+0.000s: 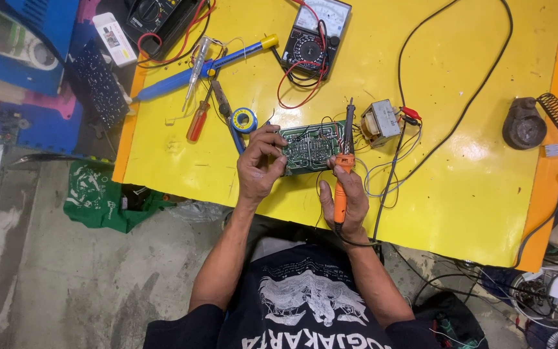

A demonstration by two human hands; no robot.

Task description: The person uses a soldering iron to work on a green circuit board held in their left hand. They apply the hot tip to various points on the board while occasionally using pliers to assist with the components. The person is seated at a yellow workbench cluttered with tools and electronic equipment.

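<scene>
While the left hand (258, 165) is gripping the green circuit board (310, 147) by its edge on the yellow table (473, 194), the right hand (347, 203) is clamping an orange-handled soldering iron (343, 169), tip resting over the board; a small transformer (380, 121) is sitting just beside it.

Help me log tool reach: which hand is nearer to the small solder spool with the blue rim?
Left. The left hand grips the green circuit board just right of and below the solder spool. The right hand, holding the orange soldering iron, sits farther right, beyond the board.
</scene>
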